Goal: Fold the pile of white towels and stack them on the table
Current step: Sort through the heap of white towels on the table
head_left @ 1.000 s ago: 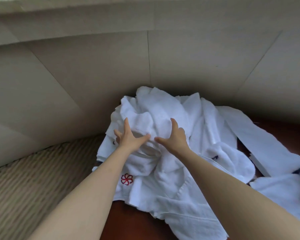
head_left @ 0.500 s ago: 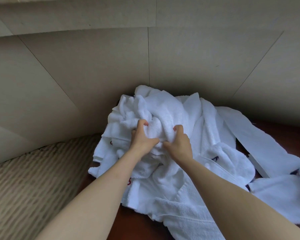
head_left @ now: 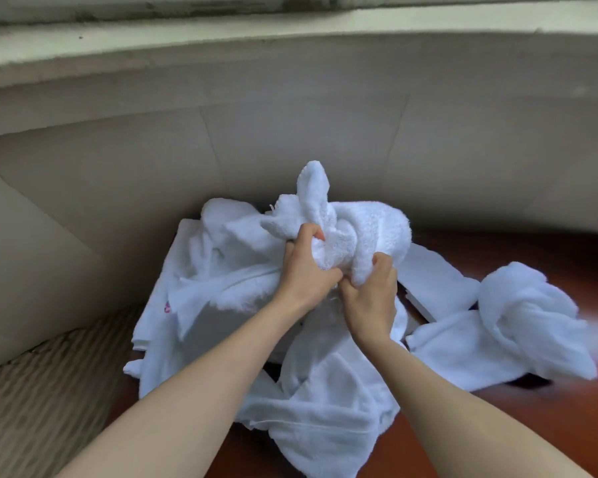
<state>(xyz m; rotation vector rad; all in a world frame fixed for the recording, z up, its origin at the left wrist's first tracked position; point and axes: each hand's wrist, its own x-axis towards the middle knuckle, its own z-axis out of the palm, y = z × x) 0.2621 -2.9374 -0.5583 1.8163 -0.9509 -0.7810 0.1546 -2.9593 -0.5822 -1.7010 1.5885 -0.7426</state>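
Left hand (head_left: 304, 267): fingers curled into a bunched white terry towel (head_left: 356, 232), gripping its near-left side, thumb tucked over the fabric. Right hand (head_left: 372, 294): also curled, pinching a fold at the towel's lower right edge, just beside the left hand; the two nearly touch.

Held towel: wadded, raised a little above the pile of white towels (head_left: 221, 288), directly ahead of both hands and between them and the beige wall panels (head_left: 290, 132). One corner stands up at the far side; no clear long axis can be told while it is bunched.

Pile: sprawled on the reddish-brown table (head_left: 549, 426), mostly left of and beneath the hands. One piece carries a red embroidered mark (head_left: 168, 307) at its left edge. Separate crumpled towel (head_left: 518, 322) lies well to the right.

Judgement: towel is being pulled free; neither hand holds a corner yet, so finding two corners, with hands moving apart, comes before any fold. No folded stack visible.
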